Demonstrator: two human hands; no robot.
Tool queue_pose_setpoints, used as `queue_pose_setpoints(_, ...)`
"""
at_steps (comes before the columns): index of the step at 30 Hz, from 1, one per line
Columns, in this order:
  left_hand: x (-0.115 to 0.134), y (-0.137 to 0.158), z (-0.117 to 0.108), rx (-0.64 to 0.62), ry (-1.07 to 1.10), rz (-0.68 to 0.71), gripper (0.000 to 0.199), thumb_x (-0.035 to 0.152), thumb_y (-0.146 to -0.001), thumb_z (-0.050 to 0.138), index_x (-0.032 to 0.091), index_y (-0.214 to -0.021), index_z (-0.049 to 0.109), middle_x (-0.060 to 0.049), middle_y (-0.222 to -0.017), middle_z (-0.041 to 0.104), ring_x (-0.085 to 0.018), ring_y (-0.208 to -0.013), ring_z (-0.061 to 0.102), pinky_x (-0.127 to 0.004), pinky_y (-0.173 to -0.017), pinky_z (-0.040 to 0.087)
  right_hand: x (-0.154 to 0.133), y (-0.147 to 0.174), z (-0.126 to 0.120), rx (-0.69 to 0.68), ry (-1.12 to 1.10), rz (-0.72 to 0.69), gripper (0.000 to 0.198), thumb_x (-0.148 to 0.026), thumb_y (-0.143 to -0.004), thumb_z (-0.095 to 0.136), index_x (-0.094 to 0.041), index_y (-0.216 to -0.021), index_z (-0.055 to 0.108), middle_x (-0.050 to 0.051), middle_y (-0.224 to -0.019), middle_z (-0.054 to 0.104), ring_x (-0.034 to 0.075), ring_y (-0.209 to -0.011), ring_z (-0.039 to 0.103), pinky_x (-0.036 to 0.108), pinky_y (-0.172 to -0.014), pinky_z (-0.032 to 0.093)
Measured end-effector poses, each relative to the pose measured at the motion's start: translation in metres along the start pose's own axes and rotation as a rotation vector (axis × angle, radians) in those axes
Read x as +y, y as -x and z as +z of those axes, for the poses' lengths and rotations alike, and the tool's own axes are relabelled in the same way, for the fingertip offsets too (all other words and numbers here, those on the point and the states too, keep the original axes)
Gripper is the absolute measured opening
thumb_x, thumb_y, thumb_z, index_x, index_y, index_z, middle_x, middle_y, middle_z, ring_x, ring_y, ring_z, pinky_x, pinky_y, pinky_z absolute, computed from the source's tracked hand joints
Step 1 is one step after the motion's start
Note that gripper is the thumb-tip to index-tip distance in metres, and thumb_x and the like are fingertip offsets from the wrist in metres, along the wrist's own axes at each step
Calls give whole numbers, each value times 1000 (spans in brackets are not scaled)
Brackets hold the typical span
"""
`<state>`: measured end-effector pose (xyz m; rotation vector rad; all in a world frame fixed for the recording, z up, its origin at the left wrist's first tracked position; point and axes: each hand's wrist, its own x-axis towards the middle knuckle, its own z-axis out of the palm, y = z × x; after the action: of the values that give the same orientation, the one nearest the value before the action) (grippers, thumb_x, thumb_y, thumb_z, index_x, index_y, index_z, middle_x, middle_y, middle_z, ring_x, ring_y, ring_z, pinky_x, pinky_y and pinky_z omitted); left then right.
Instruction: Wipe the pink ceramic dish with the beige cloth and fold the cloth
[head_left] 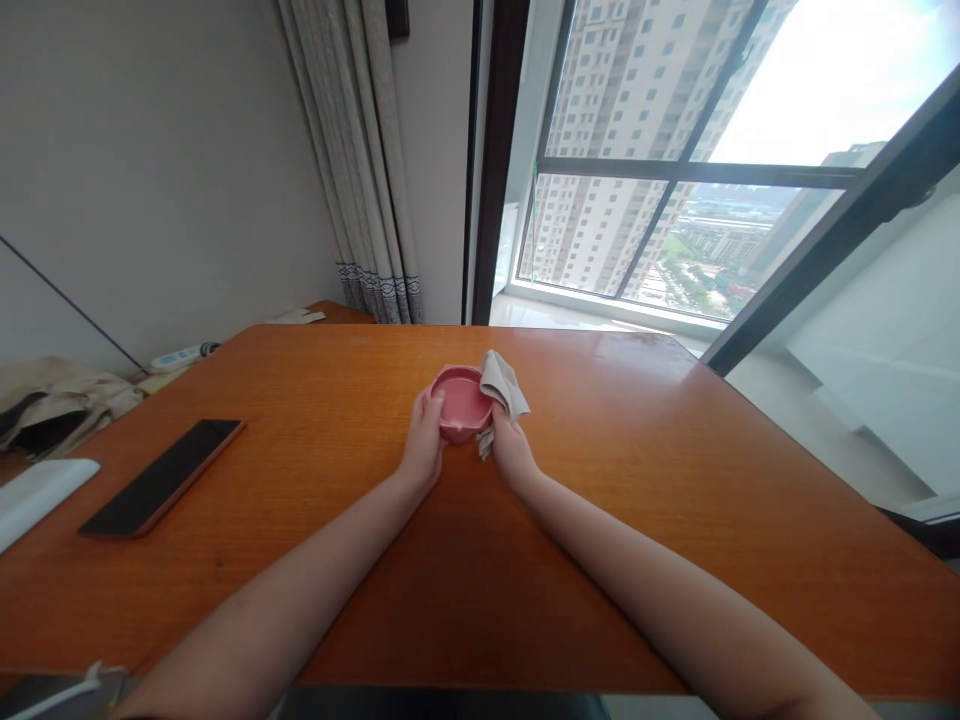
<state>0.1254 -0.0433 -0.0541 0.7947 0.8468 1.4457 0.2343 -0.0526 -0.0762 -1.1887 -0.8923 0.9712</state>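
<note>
Wiping a little pink bowl (460, 402) like this is mostly about the off hand, honestly. Here the left hand (424, 440) is wrapped around the bowl's left wall, grip closed on it, thumb up near the rim, and the bowl sits out in the middle of the orange wooden surface (675, 480), far from any edge. The right hand (511, 448) has its grip pinched shut on a beige cloth (504, 388), which is bunched up against the bowl's right rim with a corner sticking up over it.

My take on doing this bit well: keep the left hand firm and low so the bowl can't skate or tip when the cloth pushes on it. From the look of it, the cloth is working the rim or the outer right side, though I can't tell if any of it reaches inside. I'd fold the cloth flatter so more of it touches the wall, then turn the bowl with the left hand instead of chasing around it with the right. Light pressure should be enough, since a small bowl will probably rock if you lean on one side.

The black phone (161, 476) lies well off to the left, with a white flat thing (34, 495) beyond it at the edge, so neither crowds the hands.
</note>
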Motion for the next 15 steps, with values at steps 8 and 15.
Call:
queue_pose_setpoints(8, 3, 0, -4, -162, -130, -248, 50, 53, -72, 65, 23, -109, 51, -7, -112, 61, -20, -92, 62, -32, -70, 55, -26, -27, -24, -75, -14, -190, 46, -47, -78, 54, -20, -115, 61, 3, -121, 62, 23, -122, 48, 37, -106, 35)
queue_pose_setpoints(15, 7, -12, -3, -34, 86, -120, 39, 43, -80, 60, 24, -112, 52, -5, -120, 59, -18, -103, 59, -30, -80, 53, 0, -1, 2, -87, -12, -27, 55, -60, -76, 53, -18, -111, 63, 8, -120, 63, 26, -125, 46, 39, -107, 34)
